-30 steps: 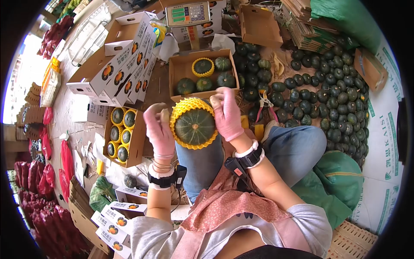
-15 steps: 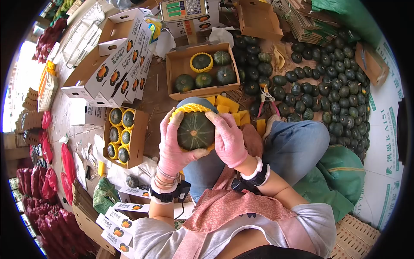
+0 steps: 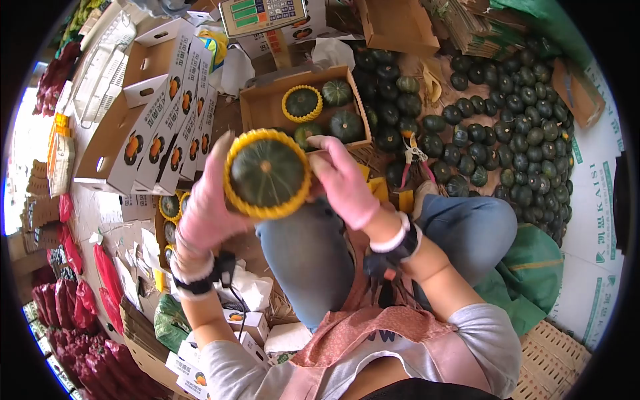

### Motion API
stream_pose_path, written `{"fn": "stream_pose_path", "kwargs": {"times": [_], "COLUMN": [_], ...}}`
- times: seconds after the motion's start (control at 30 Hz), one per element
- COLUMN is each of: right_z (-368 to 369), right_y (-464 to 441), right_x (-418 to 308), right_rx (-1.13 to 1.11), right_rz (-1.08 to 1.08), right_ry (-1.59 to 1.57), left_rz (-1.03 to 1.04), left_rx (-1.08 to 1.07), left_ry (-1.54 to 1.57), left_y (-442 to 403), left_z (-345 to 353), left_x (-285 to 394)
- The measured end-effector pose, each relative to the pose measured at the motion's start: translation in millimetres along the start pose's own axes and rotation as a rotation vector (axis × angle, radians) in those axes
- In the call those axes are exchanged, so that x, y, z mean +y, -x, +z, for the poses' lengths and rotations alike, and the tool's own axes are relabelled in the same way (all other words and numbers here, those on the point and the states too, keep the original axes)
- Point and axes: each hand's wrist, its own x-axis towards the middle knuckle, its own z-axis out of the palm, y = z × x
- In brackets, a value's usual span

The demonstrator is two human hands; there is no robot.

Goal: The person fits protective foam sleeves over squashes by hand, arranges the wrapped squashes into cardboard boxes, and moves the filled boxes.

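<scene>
A dark green pumpkin (image 3: pixel 267 177) sits in a yellow foam net (image 3: pixel 235 200) that rings its side, its stem end facing me. My left hand (image 3: pixel 212 208), in a pink glove, is closed around its left and lower side. On the right edge, my right hand (image 3: pixel 343 181), gloved alike, grips the net with its fingers. Just beyond is an open carton (image 3: pixel 260 97) holding one netted pumpkin (image 3: pixel 302 103) and bare ones, such as the pumpkin (image 3: pixel 346 125) at right; its near left part is hidden behind the held pumpkin.
A digital scale display (image 3: pixel 263 15) stands behind the carton. Printed cartons (image 3: pixel 143 137) are stacked at left, above a partly hidden box of netted pumpkins (image 3: pixel 170 205). Many loose pumpkins (image 3: pixel 520 143) cover the floor at right. Red-handled pliers (image 3: pixel 415 155) lie beside yellow foam nets (image 3: pixel 377 189).
Both hands have moved left and upward with the pumpkin. The foam net, earlier mostly behind its top, now rings it all round. The view has shifted slightly.
</scene>
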Motion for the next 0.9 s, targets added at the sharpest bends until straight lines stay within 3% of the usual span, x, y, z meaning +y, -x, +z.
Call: {"fn": "stream_pose_path", "kwargs": {"times": [0.07,0.17,0.23,0.27,0.3,0.33,0.43,0.5,0.6,0.67,0.73,0.83,0.9], "right_z": [-10.8,-22.8,-19.8,-17.6,-22.5,-27.4,-23.6,-18.6,-10.9,-3.4,-5.3,-7.1,-18.4], "right_y": [-55.7,-127.5,-159.8,-173.1,-197.8,-222.4,-246.2,-254.9,-244.9,-233.8,-232.5,-229.4,-217.0], "right_x": [19.0,63.4,85.6,100.9,140.6,180.2,214.6,235.6,210.3,164.5,175.9,198.5,194.1], "right_rx": [-0.137,-0.212,-0.197,-0.186,-0.322,-0.303,-0.277,-0.247,-0.219,-0.106,-0.186,-0.288,-0.314], "right_rz": [0.269,0.411,0.385,0.380,0.070,-0.256,-0.266,-0.324,0.023,0.552,0.512,0.411,0.351], "right_ry": [-0.496,-0.642,-0.766,-0.828,-0.309,0.196,0.430,0.399,-0.075,-1.010,-1.025,-0.920,-0.779], "left_rz": [0.052,-0.030,-0.093,-0.083,-0.075,-0.068,-0.145,-0.145,-0.119,-0.093,-0.019,-0.189,-0.186], "left_rx": [-0.062,-0.204,-0.344,-0.370,-0.397,-0.428,-0.497,-0.539,-0.585,-0.550,-0.525,-0.565,-0.405], "left_ry": [-0.028,0.078,0.117,-0.010,-0.134,-0.256,-0.413,-0.533,-0.613,-0.579,-0.660,-0.914,-1.081], "left_y": [-41.1,-89.1,-114.3,-124.8,-134.0,-141.0,-158.9,-170.4,-184.9,-188.2,-190.0,-179.3,-159.6], "left_z": [-5.9,2.8,12.4,16.9,21.8,26.4,34.3,36.3,46.6,53.2,61.4,98.2,122.3], "left_x": [-34.0,-96.2,-141.6,-164.1,-187.8,-206.8,-231.5,-232.2,-243.2,-243.6,-250.5,-267.2,-282.8]}}
